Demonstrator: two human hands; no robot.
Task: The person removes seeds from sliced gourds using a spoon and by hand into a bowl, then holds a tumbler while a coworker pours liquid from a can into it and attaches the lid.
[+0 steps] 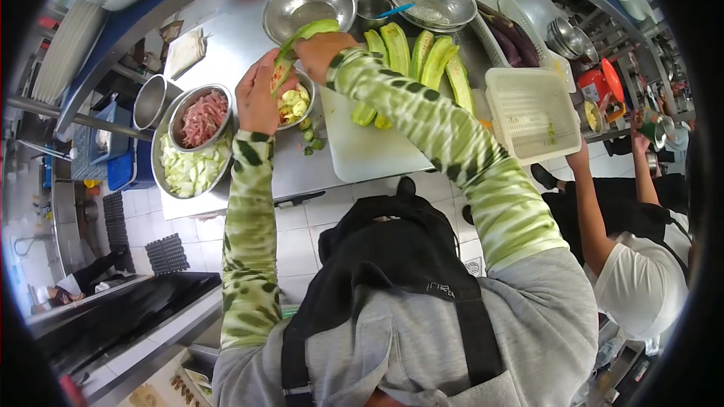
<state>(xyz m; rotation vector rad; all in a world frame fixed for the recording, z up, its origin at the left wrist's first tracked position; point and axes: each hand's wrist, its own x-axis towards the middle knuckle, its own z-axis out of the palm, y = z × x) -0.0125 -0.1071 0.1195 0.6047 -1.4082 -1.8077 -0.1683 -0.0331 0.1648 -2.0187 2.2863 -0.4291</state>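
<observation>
A halved bitter melon (315, 28), long and green with reddish seeds near its lower end, is held slanted over a bowl of yellow and red seedy pulp (295, 105). My left hand (259, 94) is closed around the lower end, above the bowl's left side. Higher up, my right hand (323, 54) grips the same piece; its fingertips are partly hidden. Several more bitter melon halves (421, 56) lie on the white cutting board (369, 152) to the right. Small green end pieces (308, 136) sit between bowl and board.
At left stand a bowl of sliced pink meat (202, 117) and a larger bowl of pale chopped vegetable (192, 169). Metal colanders (310, 7) line the back. Eggplants (513, 41) and a white plastic basket (532, 109) are at right. A co-worker (641, 279) stands close on the right.
</observation>
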